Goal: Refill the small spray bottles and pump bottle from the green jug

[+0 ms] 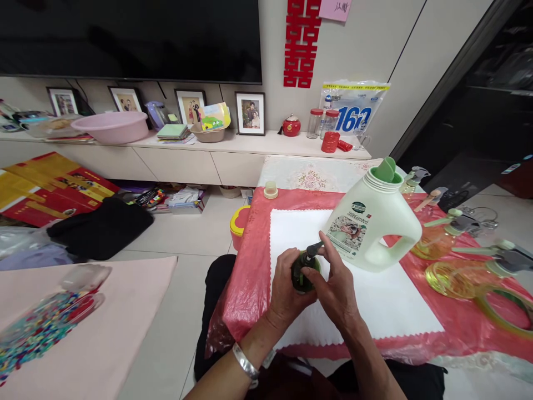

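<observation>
Bracelet [245, 362] on left wrist [266, 328]; left hand [285, 286] wrapped round green bottle [298, 273], right hand [339, 283] pinching its pump [311, 253]; big jug [377, 214] just beyond, on white mat [289, 229].

A shiny, translucent red plastic sheet [245, 294] covered most of the table, and a pale tablecloth with a floral pattern [287, 171] showed beyond its far edge. On the sheet lay a white cloth with scalloped edges [400, 311], which bore a large pale-green plastic jug with a handle [377, 222]. A small, translucent cream plastic cap [270, 191] sat near the sheet's far left corner. Along the right side were clear bottles of yellow liquid [447, 280] and a yellowish ring-shaped roll of tape [486, 312].
</observation>
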Tool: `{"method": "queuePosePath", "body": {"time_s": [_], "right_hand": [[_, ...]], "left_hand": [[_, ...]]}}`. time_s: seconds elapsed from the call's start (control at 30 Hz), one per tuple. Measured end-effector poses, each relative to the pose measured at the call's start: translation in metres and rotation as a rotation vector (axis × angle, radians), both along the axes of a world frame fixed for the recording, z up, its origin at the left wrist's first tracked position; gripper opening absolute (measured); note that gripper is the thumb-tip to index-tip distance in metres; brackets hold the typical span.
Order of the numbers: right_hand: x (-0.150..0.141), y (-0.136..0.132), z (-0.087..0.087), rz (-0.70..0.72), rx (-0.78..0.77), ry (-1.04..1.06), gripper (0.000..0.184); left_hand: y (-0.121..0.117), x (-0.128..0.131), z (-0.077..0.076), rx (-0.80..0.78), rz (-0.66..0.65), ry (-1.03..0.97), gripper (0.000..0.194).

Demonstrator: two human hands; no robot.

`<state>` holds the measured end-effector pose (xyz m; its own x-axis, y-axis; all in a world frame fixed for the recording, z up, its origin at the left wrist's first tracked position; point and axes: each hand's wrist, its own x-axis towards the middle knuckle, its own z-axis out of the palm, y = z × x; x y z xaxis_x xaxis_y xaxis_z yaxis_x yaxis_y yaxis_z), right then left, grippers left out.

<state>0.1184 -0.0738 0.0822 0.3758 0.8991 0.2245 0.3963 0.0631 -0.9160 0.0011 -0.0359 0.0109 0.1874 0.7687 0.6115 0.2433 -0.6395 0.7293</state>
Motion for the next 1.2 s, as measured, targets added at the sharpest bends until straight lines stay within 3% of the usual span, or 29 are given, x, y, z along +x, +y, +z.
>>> {"method": "queuePosePath", "body": {"time_s": [0.17,0.4,0.7,0.8,1.03,1.2], "right_hand": [[0.008,-0.001,-0.004,0.227,0.078,0.047,0.071],[-0.008,0.003,-0.001,-0.030,-0.024,-0.060,0.076],[0.005,-0.003,-0.010,0.205,0.028,0.176,0.070],[0.008,-0.002,-0.010,0.243,0.044,0.126,0.065],[-0.001,0.004,0.001,0.010,0.046,-0.130,0.064],[0.000,0.000,0.000,0.042,0.038,-0.076,0.063]], "left_hand": [[0.000,0.002,0.005,0.009,-0.002,-0.025,0.075],[-0.001,0.000,0.004,-0.034,-0.025,0.008,0.073],[-0.001,0.003,0.004,0.018,-0.009,-0.039,0.078],[-0.001,0.003,0.004,0.003,-0.008,-0.035,0.078],[-0.001,0.002,0.000,0.008,-0.006,-0.031,0.078],[-0.002,0.003,0.006,-0.046,0.009,-0.029,0.073]]}}
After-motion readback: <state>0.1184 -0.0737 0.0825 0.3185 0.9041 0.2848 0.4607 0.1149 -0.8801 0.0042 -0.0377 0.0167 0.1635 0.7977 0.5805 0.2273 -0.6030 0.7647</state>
